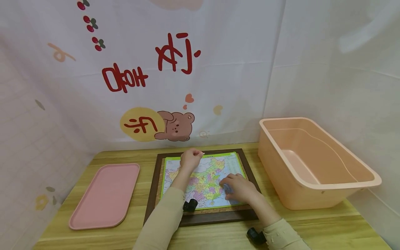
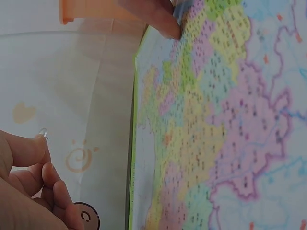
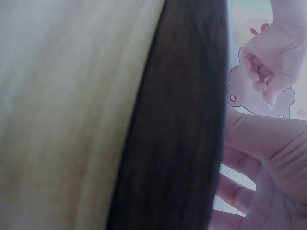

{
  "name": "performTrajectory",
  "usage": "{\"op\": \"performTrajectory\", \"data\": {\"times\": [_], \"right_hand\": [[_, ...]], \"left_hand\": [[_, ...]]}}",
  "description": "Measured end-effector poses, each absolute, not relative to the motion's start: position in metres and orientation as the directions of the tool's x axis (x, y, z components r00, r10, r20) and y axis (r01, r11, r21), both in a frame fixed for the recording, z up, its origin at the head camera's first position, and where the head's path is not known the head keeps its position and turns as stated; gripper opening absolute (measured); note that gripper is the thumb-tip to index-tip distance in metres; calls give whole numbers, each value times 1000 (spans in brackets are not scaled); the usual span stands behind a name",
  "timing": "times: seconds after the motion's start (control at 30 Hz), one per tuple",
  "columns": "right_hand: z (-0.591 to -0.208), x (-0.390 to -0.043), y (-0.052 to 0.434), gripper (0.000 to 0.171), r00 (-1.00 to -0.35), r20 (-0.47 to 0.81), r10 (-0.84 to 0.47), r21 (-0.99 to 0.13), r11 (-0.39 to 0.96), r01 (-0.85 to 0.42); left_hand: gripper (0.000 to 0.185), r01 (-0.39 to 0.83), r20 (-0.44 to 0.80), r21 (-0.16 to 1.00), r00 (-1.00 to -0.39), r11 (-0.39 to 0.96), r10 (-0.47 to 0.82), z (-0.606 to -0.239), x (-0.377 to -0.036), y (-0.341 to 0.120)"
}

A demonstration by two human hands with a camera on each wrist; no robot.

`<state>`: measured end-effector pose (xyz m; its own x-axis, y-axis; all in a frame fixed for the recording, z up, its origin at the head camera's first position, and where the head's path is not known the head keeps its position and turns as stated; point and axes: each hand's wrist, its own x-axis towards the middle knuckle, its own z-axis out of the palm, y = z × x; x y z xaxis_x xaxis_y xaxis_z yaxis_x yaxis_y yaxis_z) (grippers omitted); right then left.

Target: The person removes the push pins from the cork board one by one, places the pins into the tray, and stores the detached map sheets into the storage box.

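Observation:
A colourful paper map (image 1: 200,182) with a green border lies on a cork board (image 1: 215,210) in a dark wooden frame (image 1: 218,218). Over the map's upper edge, my left hand (image 1: 191,159) pinches a small clear push pin (image 2: 43,132) between thumb and forefinger. The pin is off the map. My right hand (image 1: 239,187) is at the map's right side, its fingers curved round a small clear bluish container (image 1: 227,188). Most of that container is hidden under the hand. In the right wrist view the right hand (image 3: 268,167) shows beside the dark frame, its grip out of sight.
A pink tray (image 1: 106,196) lies on the wooden table at the left. To the right stands a deep peach plastic tub (image 1: 290,166), its near end by the table's right edge. A printed white curtain (image 1: 231,86) hangs behind the table.

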<state>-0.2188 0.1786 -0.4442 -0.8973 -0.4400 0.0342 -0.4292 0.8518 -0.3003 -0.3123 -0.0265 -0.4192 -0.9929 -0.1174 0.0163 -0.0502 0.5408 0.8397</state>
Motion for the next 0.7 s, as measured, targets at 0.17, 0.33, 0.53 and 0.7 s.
{"op": "performTrajectory", "data": {"times": [0.17,0.33,0.53,0.7], "right_hand": [[-445,-219,179,44,-899,34,-436,-290,857,-427],[-444,-218,179,44,-895,39,-443,-290,852,-435],[-444,-218,179,44,-892,36,-450,-292,849,-441],[-445,-219,180,43,-888,43,-458,-291,844,-450]], "left_hand": [[15,-18,39,858,-994,514,-101,-414,-304,-27],[13,29,81,862,-993,506,-82,-411,-298,-29],[11,88,135,853,-989,514,-54,-408,-290,-34],[10,119,163,848,-986,517,-39,-406,-284,-41]]}}
